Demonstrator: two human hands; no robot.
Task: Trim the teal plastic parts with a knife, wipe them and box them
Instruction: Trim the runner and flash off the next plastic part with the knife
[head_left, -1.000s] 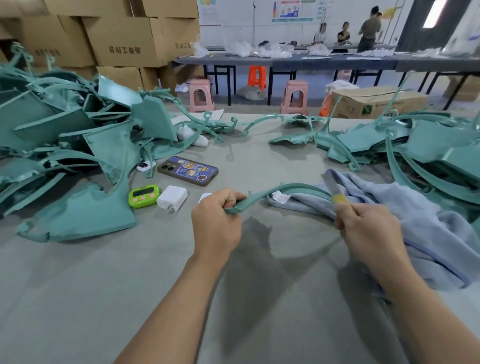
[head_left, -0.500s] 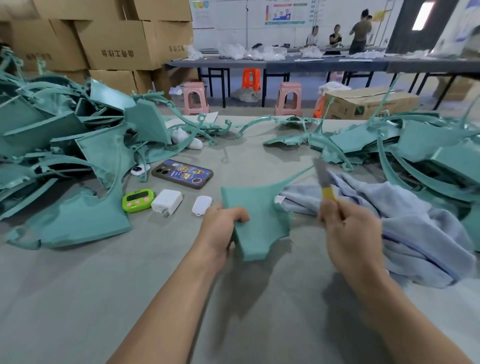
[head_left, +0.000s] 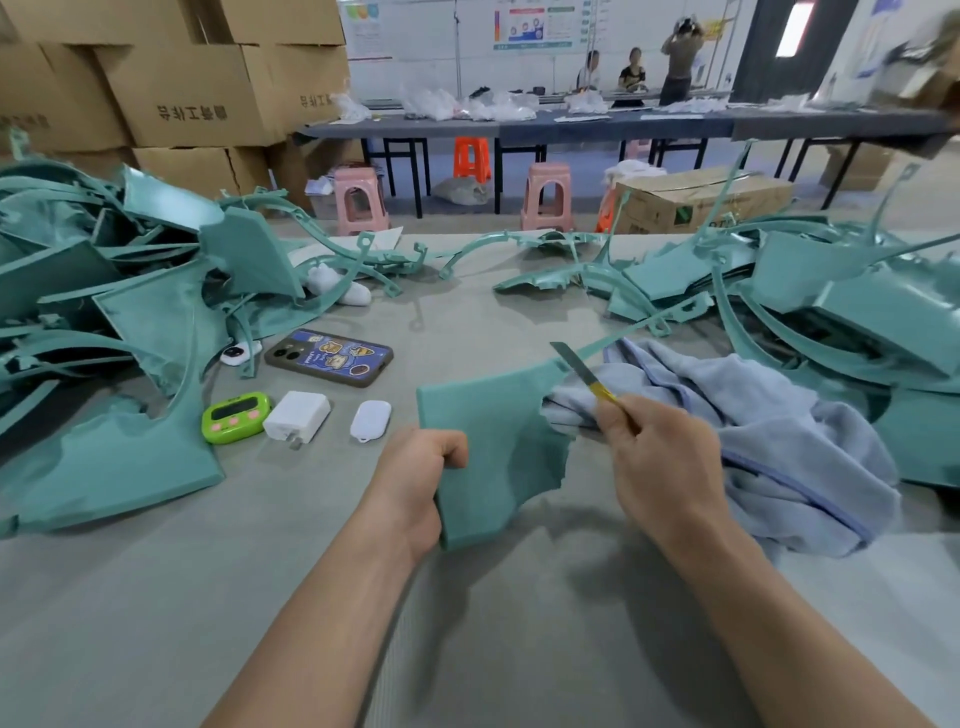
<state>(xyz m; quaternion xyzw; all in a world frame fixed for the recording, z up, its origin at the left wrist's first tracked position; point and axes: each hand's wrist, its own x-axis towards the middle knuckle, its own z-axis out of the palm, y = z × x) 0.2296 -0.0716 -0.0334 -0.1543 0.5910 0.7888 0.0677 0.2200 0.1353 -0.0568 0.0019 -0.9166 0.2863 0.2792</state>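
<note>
My left hand (head_left: 415, 483) grips the left edge of a teal plastic part (head_left: 493, 441), holding its flat panel up above the table; a thin curved arm of the part runs up and right. My right hand (head_left: 654, 457) holds a small knife (head_left: 582, 371) with a yellow handle, blade pointing up and left near the part's upper right corner. A light blue towel (head_left: 769, 431) lies bunched on the table behind my right hand. Piles of teal parts sit at the left (head_left: 130, 312) and at the right (head_left: 831, 301).
On the grey table (head_left: 260, 597) lie a phone (head_left: 328, 357), a green timer (head_left: 236, 417), a white charger (head_left: 297, 417) and a small white case (head_left: 370, 420). Stacked cardboard boxes (head_left: 192, 93) stand at the back left. A box (head_left: 701, 200) and stools stand beyond the table's far edge.
My left hand has turned the teal part from edge-on to panel facing me and lifted it. The knife in my right hand has moved left toward the part's top corner.
</note>
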